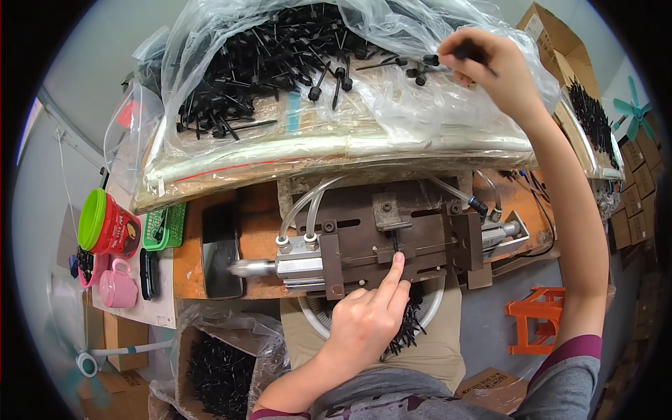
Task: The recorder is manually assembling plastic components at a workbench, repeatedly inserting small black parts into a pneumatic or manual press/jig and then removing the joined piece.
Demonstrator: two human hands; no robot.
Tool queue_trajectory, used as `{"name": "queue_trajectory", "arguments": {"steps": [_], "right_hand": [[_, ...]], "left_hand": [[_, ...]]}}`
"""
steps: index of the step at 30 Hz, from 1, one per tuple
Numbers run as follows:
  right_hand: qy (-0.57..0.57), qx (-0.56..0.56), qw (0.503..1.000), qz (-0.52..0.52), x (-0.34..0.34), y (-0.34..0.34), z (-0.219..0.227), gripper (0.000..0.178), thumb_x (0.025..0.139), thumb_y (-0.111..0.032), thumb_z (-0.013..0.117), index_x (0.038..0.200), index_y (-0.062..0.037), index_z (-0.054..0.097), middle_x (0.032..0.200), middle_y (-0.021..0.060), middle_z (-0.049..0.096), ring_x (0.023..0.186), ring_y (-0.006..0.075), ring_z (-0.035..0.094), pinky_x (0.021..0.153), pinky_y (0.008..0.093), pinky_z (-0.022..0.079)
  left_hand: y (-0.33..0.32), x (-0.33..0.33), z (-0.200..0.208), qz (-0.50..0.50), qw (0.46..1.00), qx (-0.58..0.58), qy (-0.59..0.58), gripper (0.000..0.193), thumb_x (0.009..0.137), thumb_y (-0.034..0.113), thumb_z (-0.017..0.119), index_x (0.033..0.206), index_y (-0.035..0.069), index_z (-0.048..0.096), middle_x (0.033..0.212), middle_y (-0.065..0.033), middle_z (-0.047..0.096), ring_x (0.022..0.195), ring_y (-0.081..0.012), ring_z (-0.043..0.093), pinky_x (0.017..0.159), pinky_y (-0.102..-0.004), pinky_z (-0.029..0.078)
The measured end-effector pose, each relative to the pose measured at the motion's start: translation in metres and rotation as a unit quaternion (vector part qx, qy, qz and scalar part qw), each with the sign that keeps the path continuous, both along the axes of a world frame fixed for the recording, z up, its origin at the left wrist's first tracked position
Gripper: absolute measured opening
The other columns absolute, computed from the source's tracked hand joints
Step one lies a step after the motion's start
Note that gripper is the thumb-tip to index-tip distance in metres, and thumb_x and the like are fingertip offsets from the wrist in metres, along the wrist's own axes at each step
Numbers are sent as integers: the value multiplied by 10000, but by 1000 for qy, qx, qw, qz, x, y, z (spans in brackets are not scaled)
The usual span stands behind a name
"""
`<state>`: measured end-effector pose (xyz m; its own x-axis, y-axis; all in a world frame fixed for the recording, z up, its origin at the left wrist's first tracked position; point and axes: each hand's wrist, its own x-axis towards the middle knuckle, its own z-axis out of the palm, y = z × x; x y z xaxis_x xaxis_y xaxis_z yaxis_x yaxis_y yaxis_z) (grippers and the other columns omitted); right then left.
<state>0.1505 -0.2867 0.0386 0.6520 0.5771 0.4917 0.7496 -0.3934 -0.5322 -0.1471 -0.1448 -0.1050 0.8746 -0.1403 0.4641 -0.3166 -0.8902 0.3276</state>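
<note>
My left hand [367, 323] is over the near edge of the dark metal fixture [357, 241], index finger stretched out and other fingers loosely curled. Its fingertip touches the near end of a thin black rod [396, 242] lying in the middle of the fixture. Over the right end of the bagged heap, my right hand [493, 68] is closed on a black stemmed plastic part [469, 50]; its fingers partly cover it. Loose black stemmed parts [420, 72] lie just below and left of that hand. The main heap of such parts [259, 59] spreads at the far left on clear plastic sheeting.
Air cylinders [299, 267] with clear hoses flank the fixture. A phone [220, 248], green basket [165, 227], red tub [115, 227] and pink mug [119, 285] stand left. A lined box of black parts [220, 374] sits below; an orange stool [535, 318] stands right.
</note>
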Motion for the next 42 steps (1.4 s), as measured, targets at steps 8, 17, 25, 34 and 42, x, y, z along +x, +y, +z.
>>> {"name": "queue_trajectory", "arguments": {"steps": [8,17,25,34,42], "right_hand": [[287,198,927,136,-103,-9,7,88,885,-41,702,964,0,700,870,73,714,723,88,645,615,230,509],[575,201,779,147,-195,-24,-65,107,881,-1,728,981,26,698,903,120,726,683,100,666,576,216,540],[404,360,840,26,-205,-40,-97,134,972,-40,622,1071,50,631,962,189,713,590,103,597,511,205,476],[449,403,796,43,-218,-51,-102,134,1011,-90,568,1062,31,592,933,191,683,551,79,515,493,191,394],[493,422,760,48,-224,-51,-105,129,1011,-79,557,1081,27,576,937,174,671,578,77,501,536,190,413]], "left_hand": [[22,-11,44,-38,946,-321,-1,733,616,268,946,1257,55,662,1331,-174,635,805,-132,705,644,-241,571],[21,-18,59,-66,953,-296,-25,344,688,21,856,1018,-3,761,989,-144,755,843,-232,738,719,-295,582],[13,-25,30,-35,963,-267,18,284,687,61,873,944,27,756,1164,-168,697,770,-188,702,650,-283,564],[-2,-1,-4,15,1000,4,-10,272,714,114,816,962,36,737,1245,-122,691,585,-125,623,535,-248,476],[-2,-1,6,12,1000,-25,1,290,708,127,823,971,39,741,1198,-119,710,644,-152,656,554,-254,491]]}}
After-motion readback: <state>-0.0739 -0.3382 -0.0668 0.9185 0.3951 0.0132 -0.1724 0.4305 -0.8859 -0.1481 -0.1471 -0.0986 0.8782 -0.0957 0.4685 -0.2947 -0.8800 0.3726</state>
